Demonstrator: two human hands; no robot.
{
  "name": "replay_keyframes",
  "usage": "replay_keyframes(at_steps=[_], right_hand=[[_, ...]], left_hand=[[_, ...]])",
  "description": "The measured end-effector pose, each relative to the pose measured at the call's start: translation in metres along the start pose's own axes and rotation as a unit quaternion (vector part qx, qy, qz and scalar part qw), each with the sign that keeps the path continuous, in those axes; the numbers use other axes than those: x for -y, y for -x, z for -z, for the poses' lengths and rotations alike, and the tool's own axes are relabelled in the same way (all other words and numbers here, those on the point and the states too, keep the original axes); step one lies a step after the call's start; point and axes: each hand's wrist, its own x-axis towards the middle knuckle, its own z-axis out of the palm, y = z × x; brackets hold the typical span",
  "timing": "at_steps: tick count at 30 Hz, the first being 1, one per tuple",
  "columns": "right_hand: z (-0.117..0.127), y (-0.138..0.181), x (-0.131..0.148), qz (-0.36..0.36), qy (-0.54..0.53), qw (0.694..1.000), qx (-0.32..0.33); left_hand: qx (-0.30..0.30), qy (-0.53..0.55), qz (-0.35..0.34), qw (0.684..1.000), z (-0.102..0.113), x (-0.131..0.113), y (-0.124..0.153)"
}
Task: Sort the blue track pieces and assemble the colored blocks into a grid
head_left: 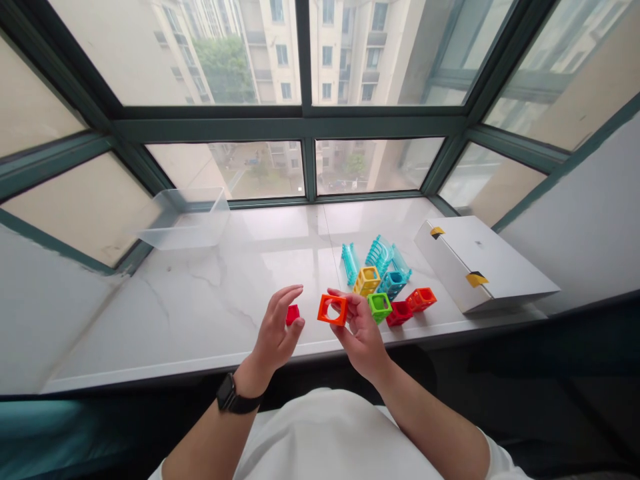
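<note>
My right hand (363, 333) grips an orange hollow toy block (324, 313) between thumb and fingers, its round opening facing me. To its left, my left hand (277, 330) is held with thumb and fingers apart and a watch on the wrist. A small red block (293, 315) shows in the gap between that thumb and fingers, and it seems to lie on the sill beyond the hand. Just right of my right hand stand a green block (379, 307), a yellow block stack (367, 281), a blue block stack (393, 285), a red block (399, 313) and an orange-red block stack (421, 299).
Several clear turquoise track-like pieces (380, 254) lie behind the blocks. A white box (495, 257) with yellow-black tabs stands at the right. At the back left is a transparent plastic bin (190, 233). Windows enclose the white marble sill (210, 307).
</note>
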Motion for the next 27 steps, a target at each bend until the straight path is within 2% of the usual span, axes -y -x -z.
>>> replay_keyframes(at_steps=[4,8,13,22,27], right_hand=[[0.000,-0.002,0.007,0.008,-0.003,1.000,0.004],[0.000,0.000,0.012,0.017,0.003,1.000,0.007],[0.004,0.005,0.017,0.032,0.029,0.999,0.020],[0.010,0.007,0.024,0.055,0.090,0.994,0.025],[0.016,0.008,0.030,0.074,0.156,0.985,0.022]], left_hand=[[-0.007,0.007,-0.062,0.998,0.014,-0.042,-0.015],[0.014,-0.033,-0.110,0.993,0.018,-0.061,-0.023],[0.044,-0.050,-0.136,0.988,0.018,-0.070,-0.028],[0.076,-0.060,-0.112,0.989,0.015,-0.073,-0.023],[0.113,-0.078,-0.104,0.985,0.012,-0.075,-0.021]])
